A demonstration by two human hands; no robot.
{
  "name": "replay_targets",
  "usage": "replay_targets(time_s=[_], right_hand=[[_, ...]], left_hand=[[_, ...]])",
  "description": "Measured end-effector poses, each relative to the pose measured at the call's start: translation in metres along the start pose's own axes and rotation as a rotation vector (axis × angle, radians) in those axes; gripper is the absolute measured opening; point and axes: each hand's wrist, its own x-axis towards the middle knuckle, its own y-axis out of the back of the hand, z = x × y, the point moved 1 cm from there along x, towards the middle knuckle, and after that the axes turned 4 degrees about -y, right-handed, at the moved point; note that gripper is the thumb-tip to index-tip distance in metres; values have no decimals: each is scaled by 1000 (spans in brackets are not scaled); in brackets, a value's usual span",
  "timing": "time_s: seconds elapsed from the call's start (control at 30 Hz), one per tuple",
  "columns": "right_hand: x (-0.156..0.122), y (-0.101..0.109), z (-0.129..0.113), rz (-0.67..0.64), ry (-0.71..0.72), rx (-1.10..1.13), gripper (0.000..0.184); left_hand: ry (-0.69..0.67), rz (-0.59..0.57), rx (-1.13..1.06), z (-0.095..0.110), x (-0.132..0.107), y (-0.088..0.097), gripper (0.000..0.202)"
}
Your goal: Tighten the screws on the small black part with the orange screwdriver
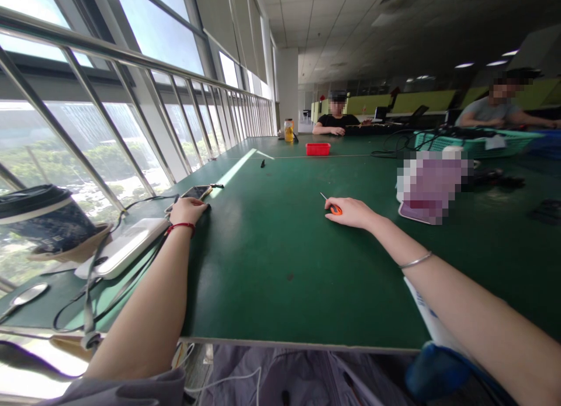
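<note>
My right hand is wrapped round the orange and black handle of a screwdriver, low over the green table. The screwdriver's thin metal shaft points away and to the left. At the left side of the table, my left hand has its fingers bent and pressed together. Something small and dark shows at its fingertips, too hidden to name. Just beyond that hand lies a phone, partly covered by it, with a short black piece at its far end.
A white flat device with cables and a dark cup stand at the left by the railing. Farther off are a red tray, a jar and a green basket. Two people sit across the green table.
</note>
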Motion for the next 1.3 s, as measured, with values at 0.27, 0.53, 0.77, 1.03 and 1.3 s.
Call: replay_targets(time_s=[0.27,0.53,0.77,1.03,1.3], right_hand=[[0,0,0,-9,-7,-1,33],[0,1,-1,-15,-12,-7,34],[0,0,0,4,-12,-1,32],[-2,1,-4,64,-13,25,32],[-4,20,-13,565,-7,429,15]], left_hand=[[8,-2,1,5,-5,2,29],[-4,-1,-17,5,-2,0,29],[-18,17,-82,-1,3,-4,26],[-252,-208,-414,36,-4,-27,20],[-773,-618,-627,153,-100,-66,19]])
